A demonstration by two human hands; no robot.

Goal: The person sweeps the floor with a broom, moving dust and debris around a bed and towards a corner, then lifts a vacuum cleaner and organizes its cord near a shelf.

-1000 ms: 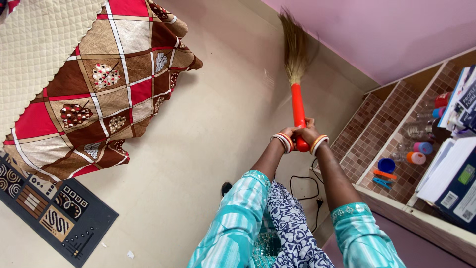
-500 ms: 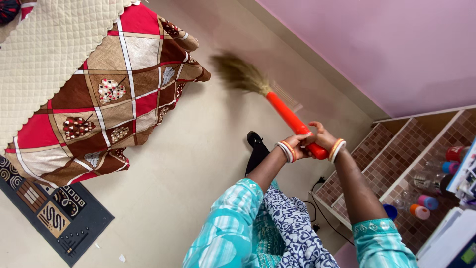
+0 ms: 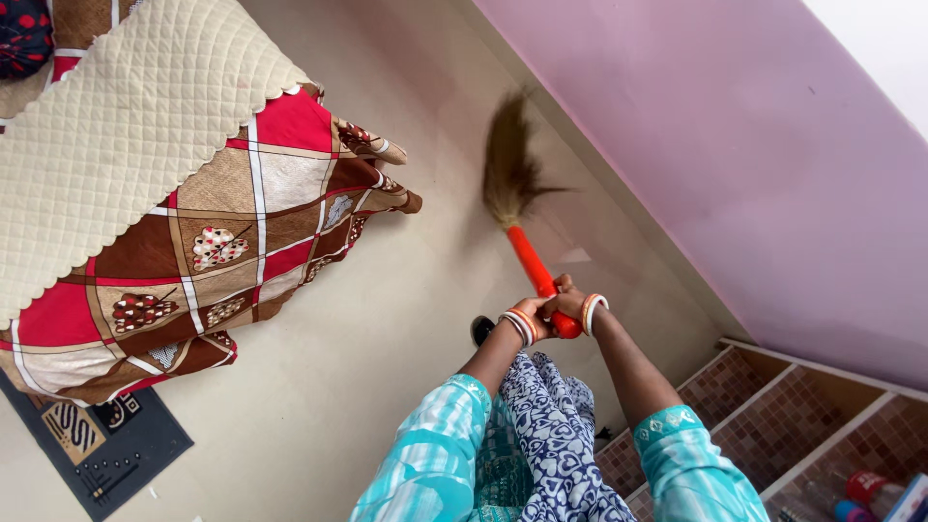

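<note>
A pale beige smooth floor (image 3: 290, 387) fills most of the view and meets a lilac painted wall (image 3: 735, 174) along a slanting edge. At the left, a patchwork bedcover of red, brown and cream squares (image 3: 232, 242) hangs down the side of a bed, with a quilted cream scalloped cloth (image 3: 116, 145) lying over its top. A dark patterned floor mat (image 3: 97, 440) lies at the foot of the bed. At the lower right stands a low wooden shelf unit with mosaic-tiled compartments (image 3: 822, 406); a few small bottles show in its corner, too small to make out.

The soft grass broom with a bright orange plastic handle (image 3: 517, 208) is held out in front of the person, above the floor and near the wall. Its brown brush end is blurred and points away from the person, and the handle runs back toward the body.

Both hands grip the handle's near end, close together. The left hand (image 3: 530, 314), with orange and white bangles at the wrist, is closed around it, and the right hand (image 3: 572, 304), also bangled, wraps around just beside it. Turquoise sleeves cover the upper arms.
</note>
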